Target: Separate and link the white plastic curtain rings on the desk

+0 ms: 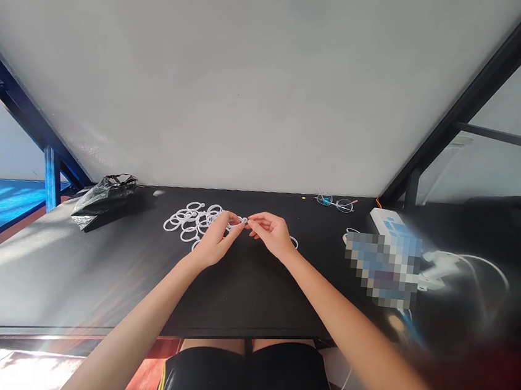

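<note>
My left hand (217, 239) pinches a white plastic curtain ring (244, 220) between thumb and fingertips. Its small end pokes out toward my right hand (272, 233), whose thumb and fingertips are closed on that same end. Most of the held ring is hidden by my fingers. Left of and behind my left hand lies a loose pile of several white curtain rings (188, 215), some overlapping, on the black tabletop (250, 293). One more white ring (295, 243) lies just past my right wrist, partly covered by it.
A crumpled black plastic bag (106, 197) sits at the back left. Eyeglasses (335, 203) lie near the wall, at the back right. Further right are a white power strip (383, 220), a blurred-out object (380, 269) and white cables (481, 261). Slanted metal bars (465, 105) flank the table.
</note>
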A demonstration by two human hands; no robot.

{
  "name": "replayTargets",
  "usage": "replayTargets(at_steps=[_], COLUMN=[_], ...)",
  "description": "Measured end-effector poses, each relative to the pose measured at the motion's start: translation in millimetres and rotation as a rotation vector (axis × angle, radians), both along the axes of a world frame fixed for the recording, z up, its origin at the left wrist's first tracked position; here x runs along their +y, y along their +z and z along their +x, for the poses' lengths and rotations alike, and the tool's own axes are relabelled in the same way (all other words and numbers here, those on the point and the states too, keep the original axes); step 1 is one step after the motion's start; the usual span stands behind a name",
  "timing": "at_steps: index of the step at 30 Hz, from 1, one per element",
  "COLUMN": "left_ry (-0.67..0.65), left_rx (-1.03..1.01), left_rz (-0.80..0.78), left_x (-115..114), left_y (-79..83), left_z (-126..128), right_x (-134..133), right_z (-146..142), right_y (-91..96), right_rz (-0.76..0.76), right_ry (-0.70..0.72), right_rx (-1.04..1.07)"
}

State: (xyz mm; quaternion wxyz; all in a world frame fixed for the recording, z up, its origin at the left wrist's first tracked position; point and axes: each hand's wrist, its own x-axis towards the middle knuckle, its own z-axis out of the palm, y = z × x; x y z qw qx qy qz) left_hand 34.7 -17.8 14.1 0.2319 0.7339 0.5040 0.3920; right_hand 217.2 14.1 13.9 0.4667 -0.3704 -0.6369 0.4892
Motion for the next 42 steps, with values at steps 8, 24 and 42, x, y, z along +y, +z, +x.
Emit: replayTargets(at_steps=[8, 24, 42], left_ry=[0.235, 0.186, -0.085], left_rx=[0.381, 0.342, 0.148], left_rz=[0.19, 0.25, 0.175], left_x=[17, 14, 1], left_y=[-20.9, -18.4, -11.2], left_z=[-21, -14, 4], right_x=[12, 15, 11], right_z=[12, 13, 3], right_y=[-14.2, -22.7, -14.7], right_rz=[0.409, 0.384, 0.154], right_ry=[-0.187, -0.11, -0.068], right_rx=[-0.541, -0.67, -0.03])
